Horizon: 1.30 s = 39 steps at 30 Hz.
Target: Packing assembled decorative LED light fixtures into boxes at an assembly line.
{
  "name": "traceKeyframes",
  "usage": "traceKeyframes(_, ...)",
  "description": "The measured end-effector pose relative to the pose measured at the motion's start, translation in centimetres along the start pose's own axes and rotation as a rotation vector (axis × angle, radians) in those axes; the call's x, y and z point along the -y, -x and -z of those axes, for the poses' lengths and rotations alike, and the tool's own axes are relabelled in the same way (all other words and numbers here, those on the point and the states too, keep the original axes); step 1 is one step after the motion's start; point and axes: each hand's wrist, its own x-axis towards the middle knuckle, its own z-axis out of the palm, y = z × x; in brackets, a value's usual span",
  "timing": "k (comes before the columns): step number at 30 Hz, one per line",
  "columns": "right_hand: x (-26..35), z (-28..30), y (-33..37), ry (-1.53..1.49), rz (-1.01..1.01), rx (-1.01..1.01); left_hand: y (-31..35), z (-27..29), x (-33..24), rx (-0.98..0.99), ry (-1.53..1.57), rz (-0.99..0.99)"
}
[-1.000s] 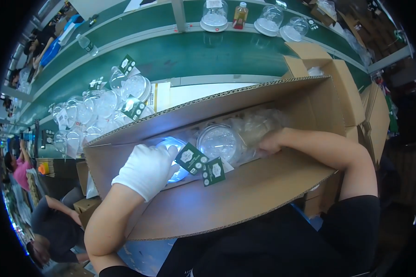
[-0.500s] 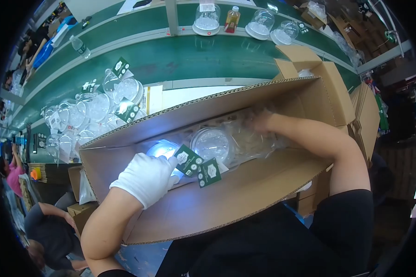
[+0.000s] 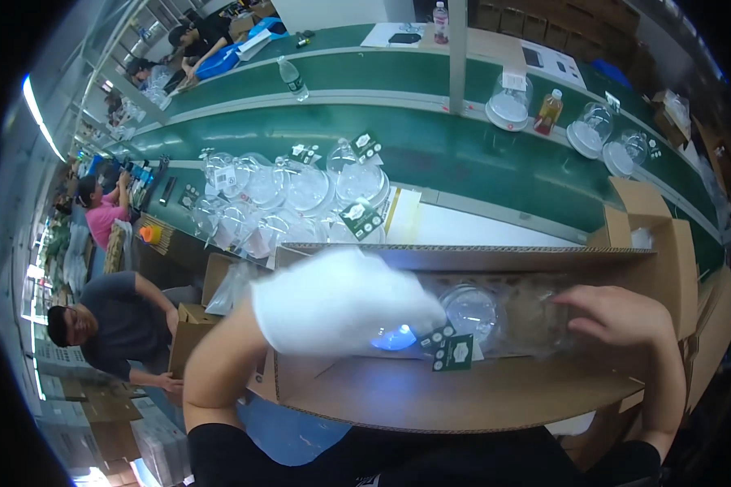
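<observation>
A long cardboard box (image 3: 495, 398) lies in front of me, its top open. My left hand (image 3: 345, 304), in a white glove, is over its left part, smeared by motion; its fingers do not show clearly. Beneath it glows a bluish-white light (image 3: 395, 337), its source mostly hidden. Beside that sits a clear round plastic dome (image 3: 471, 307) in the box, with green tags (image 3: 453, 352) at its lower edge. My bare right hand (image 3: 621, 316) is above the right part, thumb and fingers apart, holding nothing. Clear plastic wrap (image 3: 532, 321) lies just left of its fingertips.
Several clear domes (image 3: 304, 191) with green tags crowd the green conveyor bench (image 3: 430, 150) beyond the box. Another open carton (image 3: 642, 211) stands at the far right. A water bottle (image 3: 292, 79) is farther back. On the left, a person (image 3: 122, 325) holds a carton.
My view has swung left and up, so the box appears farther right. My right hand has drawn back from the plastic wrap. The gloved left hand has lifted and now covers more of the light.
</observation>
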Motion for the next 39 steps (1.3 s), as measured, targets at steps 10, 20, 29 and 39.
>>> traceKeyframes(10, -2.0, -2.1, 3.1, -0.01, -0.016, -0.411, 3.1, 1.0, 23.8, 0.484, -0.258, 0.804)
traceKeyframes(20, -3.8, -2.4, 1.9, -0.029, -0.007, -0.29, 5.7, -4.1, 22.9, 0.382, -0.439, 0.864)
traceKeyframes(29, -3.1, -3.1, 1.5, -0.016, -0.012, -0.247, 9.0, -4.5, 22.4, -0.124, -0.489, 0.871)
traceKeyframes(39, -3.0, -3.3, 1.5, -0.01, -0.034, -0.243, 11.8, 0.5, 17.9, -0.3, -0.437, 0.903)
